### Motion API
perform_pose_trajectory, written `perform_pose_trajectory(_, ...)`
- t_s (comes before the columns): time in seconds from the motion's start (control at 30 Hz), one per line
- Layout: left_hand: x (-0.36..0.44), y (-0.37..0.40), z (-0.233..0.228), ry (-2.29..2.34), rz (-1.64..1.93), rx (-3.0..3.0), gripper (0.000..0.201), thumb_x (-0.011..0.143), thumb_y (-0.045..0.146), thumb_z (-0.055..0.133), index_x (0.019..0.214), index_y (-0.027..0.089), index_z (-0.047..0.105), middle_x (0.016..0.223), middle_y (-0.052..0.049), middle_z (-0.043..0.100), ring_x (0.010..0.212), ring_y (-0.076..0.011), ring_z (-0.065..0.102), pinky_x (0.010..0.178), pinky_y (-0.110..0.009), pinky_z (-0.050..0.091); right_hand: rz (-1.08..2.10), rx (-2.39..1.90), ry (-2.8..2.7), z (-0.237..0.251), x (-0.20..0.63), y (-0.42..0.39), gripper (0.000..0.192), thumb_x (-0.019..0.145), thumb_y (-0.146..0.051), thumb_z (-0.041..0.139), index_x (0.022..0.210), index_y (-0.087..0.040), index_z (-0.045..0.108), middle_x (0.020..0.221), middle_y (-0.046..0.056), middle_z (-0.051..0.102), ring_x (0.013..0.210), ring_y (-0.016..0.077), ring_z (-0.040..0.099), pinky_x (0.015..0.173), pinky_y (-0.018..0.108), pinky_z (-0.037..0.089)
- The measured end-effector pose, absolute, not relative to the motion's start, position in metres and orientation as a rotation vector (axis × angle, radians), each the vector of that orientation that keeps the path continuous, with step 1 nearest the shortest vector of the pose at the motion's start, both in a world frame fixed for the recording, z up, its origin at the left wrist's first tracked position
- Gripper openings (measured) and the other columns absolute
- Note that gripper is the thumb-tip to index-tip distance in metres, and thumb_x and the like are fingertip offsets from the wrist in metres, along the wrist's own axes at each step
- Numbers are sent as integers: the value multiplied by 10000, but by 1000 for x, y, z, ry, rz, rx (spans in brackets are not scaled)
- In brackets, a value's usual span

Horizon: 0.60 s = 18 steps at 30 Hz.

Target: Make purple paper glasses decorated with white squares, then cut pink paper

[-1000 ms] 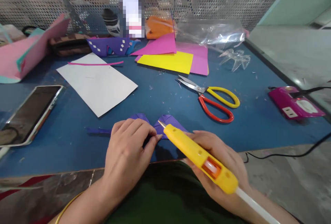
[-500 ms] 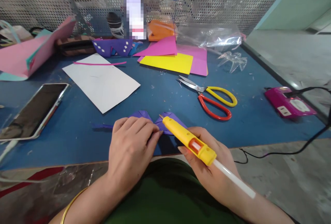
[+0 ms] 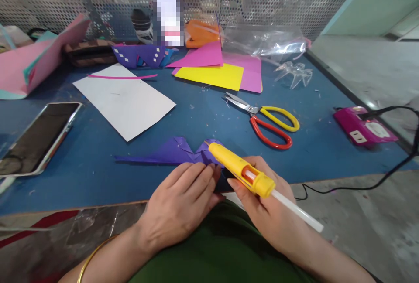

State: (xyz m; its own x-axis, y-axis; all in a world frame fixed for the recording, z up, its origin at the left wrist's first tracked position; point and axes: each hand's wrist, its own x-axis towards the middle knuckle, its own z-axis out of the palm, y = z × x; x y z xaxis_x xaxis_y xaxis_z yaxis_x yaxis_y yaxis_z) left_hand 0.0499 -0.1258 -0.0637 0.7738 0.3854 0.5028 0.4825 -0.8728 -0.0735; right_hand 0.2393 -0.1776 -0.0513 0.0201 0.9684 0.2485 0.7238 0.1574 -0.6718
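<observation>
A folded purple paper piece [image 3: 163, 152] lies near the table's front edge, its thin tail pointing left and a notch in its upper edge. My left hand [image 3: 185, 200] is closed at the paper's lower edge, with its fingers together and fingertips on it; the grip underneath is partly hidden. My right hand [image 3: 268, 187] is wrapped round a yellow hot glue gun [image 3: 234, 163]. Its nozzle points up-left, over the right part of the paper. From its back end sticks a white glue stick [image 3: 297, 211].
Scissors [image 3: 250, 109] with red and yellow handles lie open beyond my right hand. White paper [image 3: 127, 104], a phone [image 3: 39, 139] and yellow paper [image 3: 212, 76] lie around. A purple paper mask [image 3: 127, 56] stands at the back. A pink power socket [image 3: 363, 128] with a black cord sits right.
My left hand has moved right and toward me along the purple paper, uncovering its left part. The glue gun stays in my right hand, its nozzle slightly further right.
</observation>
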Motion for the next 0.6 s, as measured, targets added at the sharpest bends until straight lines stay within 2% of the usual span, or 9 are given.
perform_pose_trajectory(0.1, 51, -129, -68, -678, -658, -2762, 268, 951, 264, 545, 1066, 92, 714, 1019, -81, 759, 965, -219, 666, 895, -355, 475, 466, -1614, -1750, -51, 239, -177, 125, 949, -330, 514, 939, -207, 541, 759, -15, 591, 591, 101, 567, 519, 212, 464)
perform_pose_trajectory(0.2, 52, -131, -69, -692, -643, -2765, 294, 941, 263, 542, 1094, 70, 704, 1016, -85, 757, 968, -220, 660, 839, -352, 464, 496, -1604, -1732, -52, 241, -178, 122, 947, -329, 524, 947, -208, 543, 773, -14, 591, 608, 103, 566, 534, 219, 467)
perform_pose_trajectory(0.37, 54, -133, -69, -706, -682, -2756, 383, 912, 274, 544, 1177, 27, 667, 1034, -100, 760, 972, -231, 661, 828, -360, 438, 599, -1557, -1650, -57, 248, -187, 112, 948, -299, 531, 1026, -222, 553, 886, 4, 627, 735, 123, 613, 624, 240, 502)
perform_pose_trajectory(0.47, 54, -135, -70, -736, -699, -2717, 396, 914, 303, 552, 1193, 47, 668, 1099, -94, 758, 973, -228, 665, 841, -362, 420, 576, -1574, -1635, -58, 251, -192, 133, 944, -285, 537, 1062, -225, 557, 939, 18, 643, 798, 137, 636, 624, 238, 505)
perform_pose_trajectory(0.6, 55, -135, -70, -760, -693, -2671, 389, 914, 342, 583, 1209, 106, 676, 1098, -63, 762, 924, -205, 678, 804, -344, 413, 520, -1600, -1668, -62, 251, -193, 92, 942, -261, 532, 1019, -215, 551, 872, 8, 620, 717, 128, 610, 618, 248, 498)
